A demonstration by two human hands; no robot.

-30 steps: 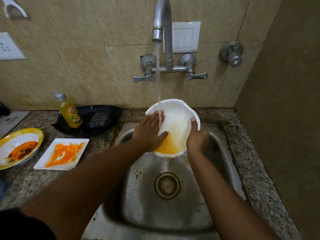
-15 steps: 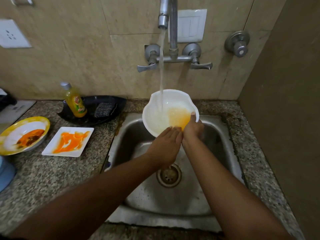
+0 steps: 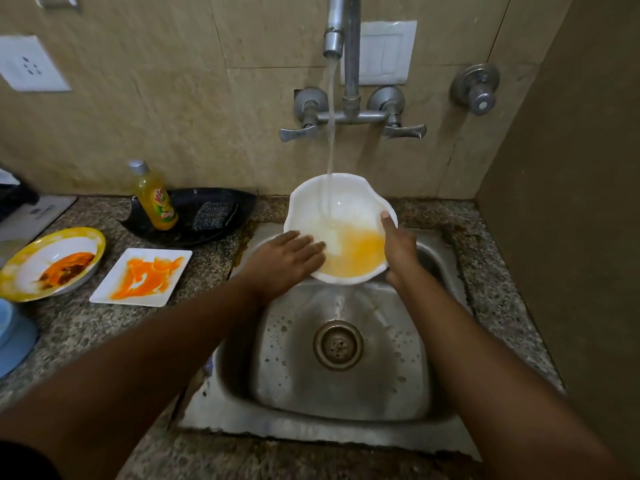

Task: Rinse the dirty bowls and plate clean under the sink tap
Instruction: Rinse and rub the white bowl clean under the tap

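From the head view, the steel sink (image 3: 346,382) sits in a speckled stone worktop (image 3: 69,327), with a tiled wall at the far side and a plain wall close on the right, so free room lies mostly to the left and toward the near edge. The tap (image 3: 334,39) juts from the far wall and a stream of water (image 3: 330,133) falls straight into a white bowl (image 3: 341,202) held tilted over the far half of the sink, above the drain (image 3: 338,345).

The right hand (image 3: 398,247) grips the bowl's right rim, thumb over the edge inside and the other fingers hidden behind the wall of the bowl. The left hand (image 3: 284,261) lies with straight fingers (image 3: 311,245) reaching over the left rim and pressing flat on the inner surface, just beside the orange-tinted water pooled in the lower part.

On the worktop to the left, well apart from the sink, lie a yellow-rimmed bowl (image 3: 52,263) with brown and orange smears and a square white plate (image 3: 142,277) streaked orange. Beyond them a black tray (image 3: 214,230) holds a soap bottle (image 3: 154,197) and a scrubber (image 3: 211,214).

Half a second ago the left hand was at the bowl's near rim, touching the right hand; now it is at the left side, and the orange residue has spread lower and wider.
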